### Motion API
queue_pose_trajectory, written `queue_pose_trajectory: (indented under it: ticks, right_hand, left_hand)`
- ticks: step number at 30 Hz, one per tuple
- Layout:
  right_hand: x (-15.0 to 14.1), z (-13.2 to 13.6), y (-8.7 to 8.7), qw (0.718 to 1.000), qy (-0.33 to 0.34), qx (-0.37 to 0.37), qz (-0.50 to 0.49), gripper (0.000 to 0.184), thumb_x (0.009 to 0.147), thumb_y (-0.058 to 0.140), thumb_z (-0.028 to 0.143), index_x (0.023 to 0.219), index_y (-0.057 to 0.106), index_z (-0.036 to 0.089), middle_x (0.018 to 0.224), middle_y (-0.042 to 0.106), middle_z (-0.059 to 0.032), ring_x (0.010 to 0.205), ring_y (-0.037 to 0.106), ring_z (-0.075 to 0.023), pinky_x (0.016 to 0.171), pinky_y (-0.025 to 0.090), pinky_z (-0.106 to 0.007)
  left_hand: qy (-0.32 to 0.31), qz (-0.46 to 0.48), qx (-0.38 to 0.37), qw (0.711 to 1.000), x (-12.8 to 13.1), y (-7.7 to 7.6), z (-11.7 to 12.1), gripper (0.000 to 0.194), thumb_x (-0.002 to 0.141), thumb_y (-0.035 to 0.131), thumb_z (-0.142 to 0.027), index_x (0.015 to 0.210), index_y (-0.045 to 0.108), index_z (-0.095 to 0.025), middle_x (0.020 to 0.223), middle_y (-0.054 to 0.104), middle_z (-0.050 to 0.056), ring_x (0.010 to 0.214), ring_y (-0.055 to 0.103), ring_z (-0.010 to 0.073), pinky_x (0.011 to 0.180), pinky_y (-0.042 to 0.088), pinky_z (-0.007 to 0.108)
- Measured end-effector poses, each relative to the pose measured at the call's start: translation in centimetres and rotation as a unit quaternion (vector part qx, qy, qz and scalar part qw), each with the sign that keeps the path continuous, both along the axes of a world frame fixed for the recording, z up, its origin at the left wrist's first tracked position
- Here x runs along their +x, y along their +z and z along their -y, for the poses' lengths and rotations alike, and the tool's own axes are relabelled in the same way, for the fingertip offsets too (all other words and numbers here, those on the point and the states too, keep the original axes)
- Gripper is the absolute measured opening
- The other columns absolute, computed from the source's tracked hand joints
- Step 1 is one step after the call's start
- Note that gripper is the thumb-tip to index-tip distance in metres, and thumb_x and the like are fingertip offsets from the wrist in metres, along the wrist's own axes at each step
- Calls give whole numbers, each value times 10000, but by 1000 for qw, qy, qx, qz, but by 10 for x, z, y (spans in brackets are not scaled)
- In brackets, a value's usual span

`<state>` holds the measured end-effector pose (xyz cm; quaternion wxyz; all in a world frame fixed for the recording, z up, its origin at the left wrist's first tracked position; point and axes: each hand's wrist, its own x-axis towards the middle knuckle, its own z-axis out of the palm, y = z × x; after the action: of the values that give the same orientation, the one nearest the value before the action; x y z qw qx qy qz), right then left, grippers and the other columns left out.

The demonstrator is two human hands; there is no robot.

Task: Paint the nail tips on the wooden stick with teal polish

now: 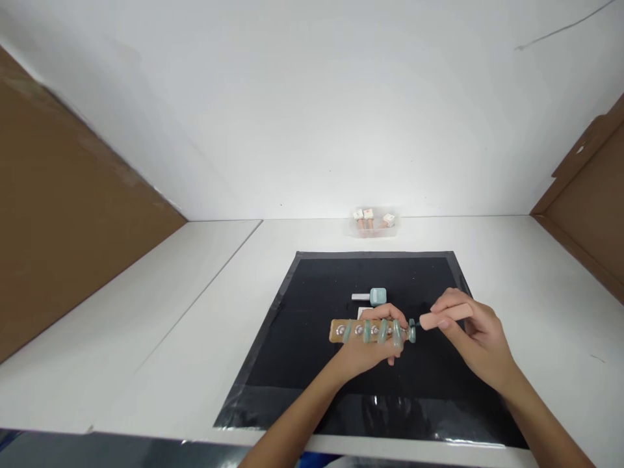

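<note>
Left hand [373,354] grasps strip [374,330], long axis running left-right; right hand [480,331] pinches brush [446,316], bristle end pointing left at green piece [412,330] on strip's right end, contact unclear. Bottle [378,296] lies beyond, on mat [312,286].

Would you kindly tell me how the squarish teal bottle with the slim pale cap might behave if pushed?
The squarish teal bottle would probably slide rather than roll, given its flat-looking sides. Tipping seems unlikely, since it lies on its side on the black rectangular mat. It may pivot about its body, which looks bulkier than the slim pale cap.
</note>
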<state>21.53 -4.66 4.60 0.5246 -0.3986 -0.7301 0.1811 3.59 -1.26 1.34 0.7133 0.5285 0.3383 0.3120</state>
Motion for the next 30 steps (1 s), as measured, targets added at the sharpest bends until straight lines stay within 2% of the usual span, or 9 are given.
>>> queue_pose_trajectory:
  ticks: [3,8,13,17,20,26,28,30]
  right_hand:
    - [-1,1,0,1000,12,-29,-2,208,896,576,299,699,616,244,702,676,8,632,615,-144,577,484,-270]
    - [-2,1,1,998,-51,-19,-25,236,899,559,365,712,638,247,747,702,-18,677,655,-169,588,504,-291]
    - [-2,2,4,999,14,-39,-11,274,891,569,380,662,623,240,675,678,-7,607,630,-153,535,496,-275]
    - [-1,1,4,999,-41,-34,-11,242,878,588,385,694,653,244,703,700,-15,645,654,-171,594,506,-304]
    - [-1,2,7,997,-55,-22,-52,239,876,595,380,684,652,250,702,710,-7,646,662,-164,585,509,-285]
    - [-5,5,12,993,60,-39,-94,238,864,609,394,691,677,246,649,717,-5,581,652,-144,534,532,-255]
    - [-6,5,11,993,47,-63,-87,252,851,619,416,685,690,238,658,724,-20,583,663,-155,541,547,-266]
    - [-6,4,10,993,5,-87,-83,285,843,616,441,663,692,233,664,726,-33,597,679,-170,550,561,-277]
  left_hand:
    - [-9,-2,-17,1000,-1,3,0,207,534,654,-158,685,512,-163,494,546,-68,390,488,56,358,403,155]
    - [-5,-4,-16,1000,-2,2,-1,193,561,643,-174,707,517,-164,459,544,-72,360,470,50,348,387,149]
    - [-9,-2,-25,1000,-2,1,0,210,552,667,-182,700,521,-162,466,547,-65,380,488,61,353,399,157]
    - [-13,-1,-29,1000,-2,3,1,221,560,690,-172,702,520,-161,461,542,-66,370,476,60,345,380,153]
    - [-17,31,-35,999,-1,4,2,242,588,726,-228,693,520,-158,444,532,-61,351,447,54,327,352,149]
    - [-47,109,-86,989,1,-2,3,377,574,795,-376,688,511,-157,430,504,-62,332,408,44,291,308,139]
    - [-62,136,-99,984,1,-3,3,404,574,797,-410,691,503,-159,436,488,-71,327,392,36,282,296,133]
    - [-66,151,-115,980,2,-4,3,404,584,796,-406,683,488,-163,433,462,-82,314,370,26,275,271,126]
